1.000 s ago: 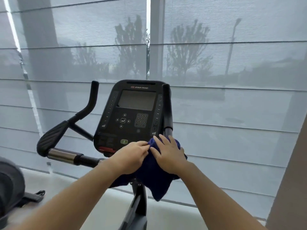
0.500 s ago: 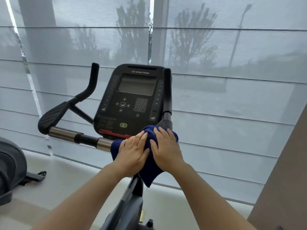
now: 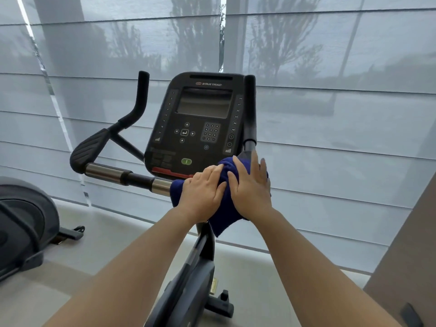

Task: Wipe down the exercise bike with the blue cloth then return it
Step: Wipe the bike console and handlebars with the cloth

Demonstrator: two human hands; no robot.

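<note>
The black exercise bike's console (image 3: 195,119) stands in the middle, with the handlebar (image 3: 118,173) running left from under it. A dark blue cloth (image 3: 225,220) is draped over the bar just below the console's right corner, its lower end hanging free. My left hand (image 3: 203,193) lies on the cloth's left part, fingers laid over it. Beside it, my right hand (image 3: 252,185) presses flat on the cloth's right part, fingers straight, at the foot of the right upright grip (image 3: 249,109).
Another machine's grey housing (image 3: 23,223) stands at the left on the pale floor. Sheer window blinds (image 3: 330,138) hang close behind the bike. A brown panel (image 3: 405,251) rises at the right edge. The bike's frame post (image 3: 188,279) runs down between my arms.
Both hands and the cloth have shifted slightly right along the bar toward the right upright grip. My right hand's fingers have stretched out flatter.
</note>
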